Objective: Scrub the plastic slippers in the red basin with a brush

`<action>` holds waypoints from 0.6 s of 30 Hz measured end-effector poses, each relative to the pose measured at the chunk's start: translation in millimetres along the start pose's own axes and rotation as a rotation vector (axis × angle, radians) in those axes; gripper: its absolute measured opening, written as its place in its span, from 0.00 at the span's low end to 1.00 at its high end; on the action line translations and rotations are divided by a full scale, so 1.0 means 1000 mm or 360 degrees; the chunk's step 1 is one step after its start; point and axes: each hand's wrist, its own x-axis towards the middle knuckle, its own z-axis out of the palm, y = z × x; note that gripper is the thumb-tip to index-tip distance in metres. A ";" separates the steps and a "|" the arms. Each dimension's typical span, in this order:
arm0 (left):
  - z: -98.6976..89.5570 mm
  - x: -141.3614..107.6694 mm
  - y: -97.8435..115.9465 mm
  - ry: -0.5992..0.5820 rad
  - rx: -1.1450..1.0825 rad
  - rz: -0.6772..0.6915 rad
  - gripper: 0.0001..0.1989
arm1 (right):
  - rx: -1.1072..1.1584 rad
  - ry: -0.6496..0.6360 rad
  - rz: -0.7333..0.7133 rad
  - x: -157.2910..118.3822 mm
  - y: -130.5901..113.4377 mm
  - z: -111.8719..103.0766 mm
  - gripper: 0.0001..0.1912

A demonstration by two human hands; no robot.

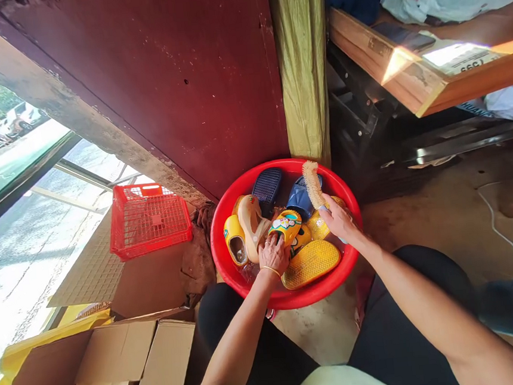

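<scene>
A red plastic basin (219, 252) stands between my knees, full of slippers and clogs. My left hand (274, 254) grips a yellow slipper (287, 224) with a cartoon figure on its top, and the fingers reach into its opening. In my right hand (340, 220) is a scrubbing brush (313, 184), raised over the basin's right side with its pale bristles showing. A beige clog (252, 224) and another yellow clog (235, 242) lie left of my left hand. Dark blue slippers (268, 190) are at the back. A yellow slipper (312, 264) lies sole up in front.
A red plastic crate (153, 216) sits on cardboard at the left. Open cardboard boxes (118, 351) are at lower left. Behind the basin rises a dark red panel (193, 84) beside a yellow-green curtain (302, 68). A wooden table (427, 90) juts in at upper right.
</scene>
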 end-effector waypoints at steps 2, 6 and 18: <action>0.003 0.000 0.001 -0.0062 -0.0003 -0.0010 0.19 | -0.0029 -0.0015 0.0015 -0.001 0.000 0.002 0.30; 0.010 -0.005 0.003 -0.0205 0.0009 -0.0108 0.17 | -0.0076 -0.0054 0.0024 -0.003 0.003 0.004 0.30; 0.035 0.008 -0.010 -0.0186 -0.0632 -0.0259 0.09 | -0.0361 -0.0594 0.0039 -0.020 -0.002 0.004 0.36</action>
